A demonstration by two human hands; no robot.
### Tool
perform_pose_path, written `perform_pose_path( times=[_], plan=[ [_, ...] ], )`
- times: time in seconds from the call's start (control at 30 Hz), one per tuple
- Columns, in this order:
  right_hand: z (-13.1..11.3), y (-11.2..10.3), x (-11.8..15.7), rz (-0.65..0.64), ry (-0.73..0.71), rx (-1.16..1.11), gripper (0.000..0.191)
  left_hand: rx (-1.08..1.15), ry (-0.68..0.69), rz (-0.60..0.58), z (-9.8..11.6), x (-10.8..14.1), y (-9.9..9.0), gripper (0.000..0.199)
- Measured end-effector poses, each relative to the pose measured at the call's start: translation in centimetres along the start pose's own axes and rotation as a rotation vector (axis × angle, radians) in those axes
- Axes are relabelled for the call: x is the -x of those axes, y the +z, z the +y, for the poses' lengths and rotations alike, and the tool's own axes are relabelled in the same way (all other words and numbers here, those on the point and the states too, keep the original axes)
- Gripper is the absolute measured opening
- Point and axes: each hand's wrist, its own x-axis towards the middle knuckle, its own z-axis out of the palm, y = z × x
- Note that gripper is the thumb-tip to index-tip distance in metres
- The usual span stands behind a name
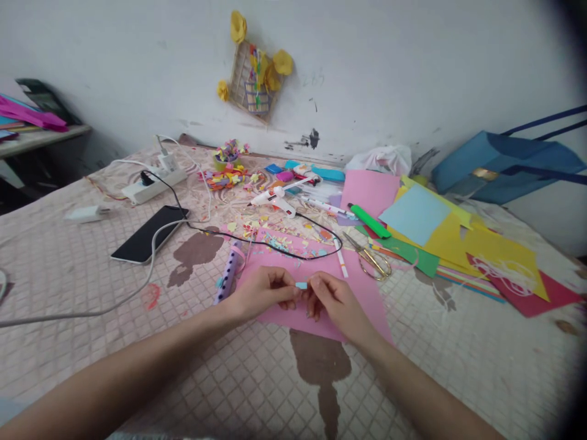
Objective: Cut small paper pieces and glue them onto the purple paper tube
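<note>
Between the fingertips of both hands is a small light-blue paper piece (301,285). My left hand (270,291) pinches its left end, and my right hand (329,296) pinches its right end. Both hands are over a pink paper sheet (367,305). Tiny blue and yellow paper scraps (279,244) are scattered across the sheet's far part. Left of my left hand lies a lilac tube with dark dots (228,275). A white pen-like stick (340,258) rests beyond my right hand.
A white glue gun (277,198) with a looping black cord lies behind the sheet. Gold-handled scissors (373,260), a green marker (369,220) and coloured papers (415,214) are on the right. On the left are a black phone (149,235), a power strip (153,183) and a grey cable (153,256).
</note>
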Motion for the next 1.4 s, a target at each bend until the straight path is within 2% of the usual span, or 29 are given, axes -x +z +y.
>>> perform_pose_path(
  times=[0.23,0.33,0.4,0.53,0.67,0.8,0.93,1.1,1.23,1.3,1.4],
  plan=[
    [0.0,0.1,0.3,0.006,-0.029,0.126,0.022,-0.121,0.055,-0.031,0.0,0.1,0.1,0.026],
    [-0.3,0.0,0.4,-0.079,-0.021,0.175,0.023,-0.219,0.118,-0.063,0.2,0.1,-0.1,0.026],
    [-0.6,-0.7,0.1,-0.093,-0.041,0.235,0.025,-0.254,0.138,-0.093,0.4,0.1,-0.5,0.026],
    [-0.8,-2.9,-0.7,0.15,-0.188,0.537,0.02,-0.45,0.164,-0.045,1.1,0.2,-1.4,0.021],
    [-0.1,-3.5,-1.3,0.146,-0.227,0.673,0.006,-0.633,0.179,-0.009,0.8,0.2,-1.7,0.014],
    [0.8,-2.6,-1.5,0.184,-0.229,0.73,0.003,-0.593,0.166,-0.005,0.0,-0.2,-1.8,0.011],
    [1.2,-2.1,-1.8,0.195,-0.21,0.729,0.006,-0.572,0.193,0.046,-0.2,-0.5,-2.0,0.012],
    [0.8,-2.9,-1.9,0.196,-0.213,0.633,0.006,-0.761,0.275,0.052,0.1,-0.1,-1.8,0.016],
    [0.1,-3.7,-1.5,0.046,-0.2,0.49,0.014,-0.8,0.295,0.004,0.1,-0.1,-1.7,0.015],
    [0.0,-3.7,-1.5,0.007,-0.222,0.415,0.015,-0.726,0.359,0.076,0.1,-0.3,-1.8,0.014],
    [-0.1,-3.0,-1.7,0.083,-0.28,0.327,0.012,-0.592,0.413,0.229,0.5,-0.6,-2.1,0.015]
  ],
)
